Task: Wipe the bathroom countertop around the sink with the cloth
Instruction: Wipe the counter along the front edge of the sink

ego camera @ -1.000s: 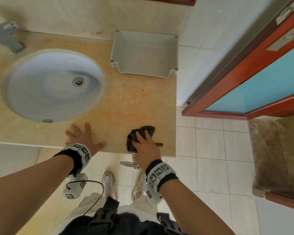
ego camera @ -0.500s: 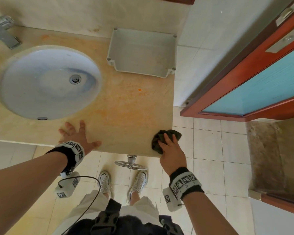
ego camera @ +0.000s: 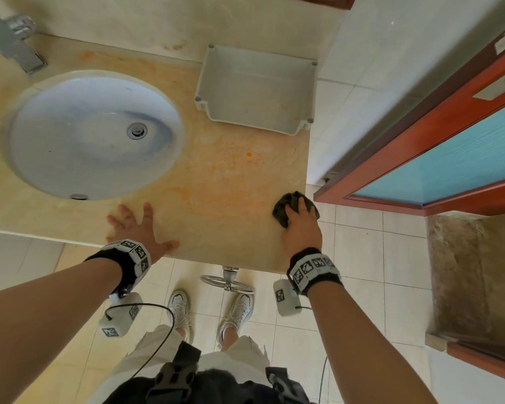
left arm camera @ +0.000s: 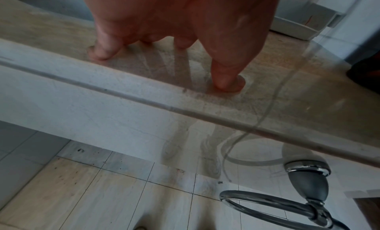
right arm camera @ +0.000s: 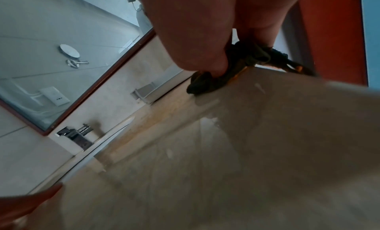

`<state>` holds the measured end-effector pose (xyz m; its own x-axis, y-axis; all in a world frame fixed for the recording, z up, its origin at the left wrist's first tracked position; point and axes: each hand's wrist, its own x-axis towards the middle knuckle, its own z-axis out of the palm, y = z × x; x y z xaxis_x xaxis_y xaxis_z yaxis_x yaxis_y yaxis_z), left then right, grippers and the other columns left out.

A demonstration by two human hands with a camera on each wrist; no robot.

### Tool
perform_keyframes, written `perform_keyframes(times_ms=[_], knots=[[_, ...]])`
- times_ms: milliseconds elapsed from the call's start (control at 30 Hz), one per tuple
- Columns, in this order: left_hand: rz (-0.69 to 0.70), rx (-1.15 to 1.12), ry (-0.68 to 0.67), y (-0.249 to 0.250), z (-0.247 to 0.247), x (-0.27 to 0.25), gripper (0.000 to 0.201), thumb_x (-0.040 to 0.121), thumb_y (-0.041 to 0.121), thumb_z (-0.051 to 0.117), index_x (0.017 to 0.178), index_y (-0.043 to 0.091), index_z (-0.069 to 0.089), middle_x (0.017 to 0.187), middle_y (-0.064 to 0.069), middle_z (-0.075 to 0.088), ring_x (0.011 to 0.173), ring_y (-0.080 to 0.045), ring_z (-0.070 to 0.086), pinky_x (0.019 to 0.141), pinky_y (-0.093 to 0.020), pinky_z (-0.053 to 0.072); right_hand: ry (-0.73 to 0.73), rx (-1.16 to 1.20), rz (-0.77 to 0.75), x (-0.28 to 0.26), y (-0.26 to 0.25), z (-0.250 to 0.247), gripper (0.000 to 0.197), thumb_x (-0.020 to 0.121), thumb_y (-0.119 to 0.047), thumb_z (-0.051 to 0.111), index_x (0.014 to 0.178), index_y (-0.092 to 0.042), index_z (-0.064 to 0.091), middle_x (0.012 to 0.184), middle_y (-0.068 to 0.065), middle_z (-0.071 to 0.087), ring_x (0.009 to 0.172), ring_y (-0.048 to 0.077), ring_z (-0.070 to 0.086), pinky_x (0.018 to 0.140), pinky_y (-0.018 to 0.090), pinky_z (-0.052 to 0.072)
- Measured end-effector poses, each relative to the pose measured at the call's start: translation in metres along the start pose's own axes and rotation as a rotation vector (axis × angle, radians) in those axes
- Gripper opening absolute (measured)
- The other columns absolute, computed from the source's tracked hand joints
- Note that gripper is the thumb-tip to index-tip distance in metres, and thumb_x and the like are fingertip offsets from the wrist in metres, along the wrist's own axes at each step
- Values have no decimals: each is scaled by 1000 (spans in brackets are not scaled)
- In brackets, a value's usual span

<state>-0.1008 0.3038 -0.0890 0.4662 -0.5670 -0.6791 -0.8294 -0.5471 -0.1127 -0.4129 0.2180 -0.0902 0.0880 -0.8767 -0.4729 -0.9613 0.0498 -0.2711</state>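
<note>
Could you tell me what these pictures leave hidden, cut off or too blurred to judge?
- Head view: the right hand covers most of the cloth; the contact underneath is hidden.
- Head view: the faucet is cut off by the left edge.
- Right wrist view: the near countertop is blurred; wiped or dirty cannot be told.
- Left wrist view: the left hand hides most of the sink.

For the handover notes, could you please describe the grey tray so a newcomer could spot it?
Start at the round sink in the countertop. Look to its right, against the back wall: the grey tray sits there, the only rectangular, open-topped plastic container on the counter.
</note>
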Motion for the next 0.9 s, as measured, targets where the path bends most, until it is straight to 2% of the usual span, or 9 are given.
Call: perform_keyframes(times_ms=[167,367,500,600,733,900], knots=[[7,-1,-7,1,-2,-2,122,74,78,58,152,29,-22,156,-22,-29,143,-51,-13,110,-65,27,8,8,17,-9,-1,4,60,91,-4,44,147,-25,39,163,1,10,148,33,7,109,42,36],[9,-3,-10,2,-4,-2,122,73,77,58,152,29,-22,156,-22,-29,143,-52,-14,110,-65,27,4,-99,-29,-74,11,40,61,92,-5,44,149,-24,34,162,4,12,148,34,7,108,37,39],[8,-10,-14,0,-3,-1,124,72,78,59,151,30,-23,155,-21,-30,143,-51,-15,110,-65,26,20,-176,-67,-91,17,51,62,86,-3,54,144,-22,44,157,8,29,144,38,23,101,41,46],[10,-16,-16,0,-3,2,125,71,78,60,151,30,-23,155,-21,-31,143,-51,-16,111,-66,26,47,-200,-90,-77,12,43,62,86,-3,55,143,-23,46,155,8,34,143,39,26,99,43,49],[9,-5,-16,0,-3,2,124,71,78,60,151,30,-23,155,-20,-31,143,-51,-15,110,-66,26,-1,-227,-101,-32,-7,17,63,94,-7,41,151,-28,27,162,2,13,148,34,6,111,41,34],[8,20,-23,0,-5,1,124,72,79,58,151,30,-24,155,-21,-31,143,-51,-14,109,-65,29,-11,-174,-110,23,-34,-4,64,93,-4,41,151,-28,29,162,3,11,148,34,2,113,48,33]])
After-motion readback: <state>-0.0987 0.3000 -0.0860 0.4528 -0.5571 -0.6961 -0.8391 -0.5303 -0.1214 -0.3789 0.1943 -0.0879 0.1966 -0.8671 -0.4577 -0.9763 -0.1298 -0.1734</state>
